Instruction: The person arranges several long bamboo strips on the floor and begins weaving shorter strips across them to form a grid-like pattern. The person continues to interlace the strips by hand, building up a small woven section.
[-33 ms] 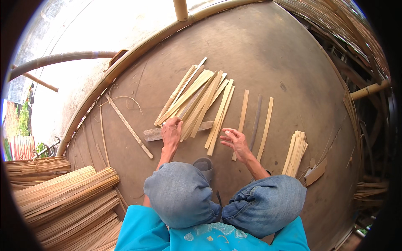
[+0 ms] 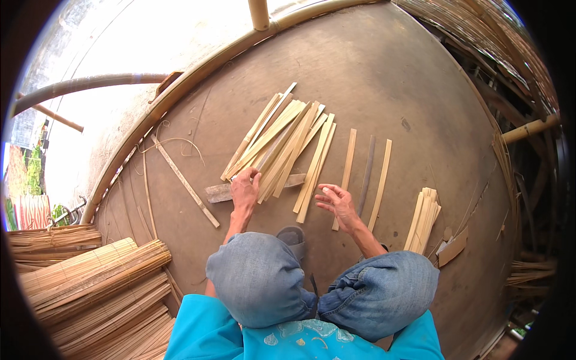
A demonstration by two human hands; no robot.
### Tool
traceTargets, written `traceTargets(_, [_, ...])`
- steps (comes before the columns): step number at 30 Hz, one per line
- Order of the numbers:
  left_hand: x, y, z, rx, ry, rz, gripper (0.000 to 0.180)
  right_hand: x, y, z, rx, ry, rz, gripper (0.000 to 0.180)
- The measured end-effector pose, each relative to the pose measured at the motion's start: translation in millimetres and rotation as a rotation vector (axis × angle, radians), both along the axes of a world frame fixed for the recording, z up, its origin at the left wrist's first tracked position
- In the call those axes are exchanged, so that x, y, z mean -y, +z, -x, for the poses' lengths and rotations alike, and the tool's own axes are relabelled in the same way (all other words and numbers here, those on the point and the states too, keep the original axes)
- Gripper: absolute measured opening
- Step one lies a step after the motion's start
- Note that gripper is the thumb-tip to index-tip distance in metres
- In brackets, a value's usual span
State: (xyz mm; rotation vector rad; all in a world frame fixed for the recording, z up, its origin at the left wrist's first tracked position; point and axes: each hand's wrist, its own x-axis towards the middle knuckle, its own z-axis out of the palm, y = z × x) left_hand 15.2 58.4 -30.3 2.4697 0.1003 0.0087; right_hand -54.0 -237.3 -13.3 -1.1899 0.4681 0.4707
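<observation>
A loose pile of pale bamboo strips (image 2: 294,135) lies fanned out on the ground in front of me. My left hand (image 2: 243,191) is at the near left end of that pile, its fingers curled in against the strip ends; what they grip is hidden. Under the pile's near end a flat wooden piece (image 2: 219,193) lies crosswise. To the right, my right hand (image 2: 339,205) hovers with fingers apart and holds nothing, between the pile and several separate strips. Among those are a light brown strip (image 2: 350,159), a grey one (image 2: 367,168) and a pale one (image 2: 382,180).
A tight bundle of short strips (image 2: 423,219) sits at the right, near a brown scrap (image 2: 454,247). On the left lie a long thin stick (image 2: 185,180) and rolled slatted bamboo stacks (image 2: 102,273). A bamboo pole (image 2: 210,72) borders the ground at the far left.
</observation>
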Motion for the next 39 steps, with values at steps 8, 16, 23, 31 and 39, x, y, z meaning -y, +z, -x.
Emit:
traceTargets(8, [-8.2, 10.3, -18.7, -0.091, 0.03, 0.245, 0.035, 1.1, -2.0, -8.7, 0.009, 0.005, 0.001, 0.037])
traceTargets(16, [-13.6, 5.7, -22.8, -0.347, 0.195, 0.671, 0.03, 3.0, -5.0, -7.2, 0.007, 0.006, 0.006, 0.037])
traceTargets(23, [-25.4, 4.5, -22.5, -0.503, 0.275, 1.032, 0.037, 1.0, -1.8, -8.7, 0.001, 0.005, 0.004, 0.037])
traceTargets(31, [-30.6, -2.4, -20.9, 0.01, 0.19, 0.643, 0.041, -3.2, 1.5, -11.8, 0.0, 0.014, 0.004, 0.037])
traceTargets(39, [2.5, 53.0, -11.6, -0.213, 0.162, 0.967, 0.042, 3.3, -0.7, -8.2, 0.01, 0.006, -0.02, 0.038])
